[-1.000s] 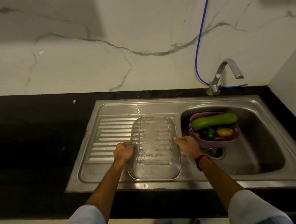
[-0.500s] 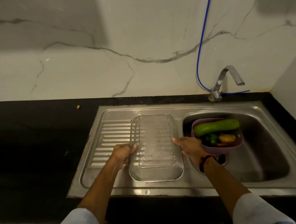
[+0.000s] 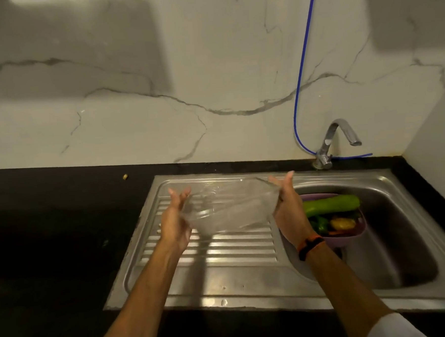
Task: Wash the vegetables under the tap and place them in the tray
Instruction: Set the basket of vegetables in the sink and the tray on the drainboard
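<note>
1 clear glass rectangular tray tilted above draining board, between 2 hands | left hand, right hand: fingers straight, pressing tray ends | 1 purple bowl in basin: 1 long green gourd, smaller vegetables uncounted | 1 steel tap

No text, label, brand, number or sign can be read anywhere; nothing legible is shown on the tray, the sink or the tap

A clear tray is held tilted above the sink's drainboard between the left hand and right hand, fingers straight.
</note>
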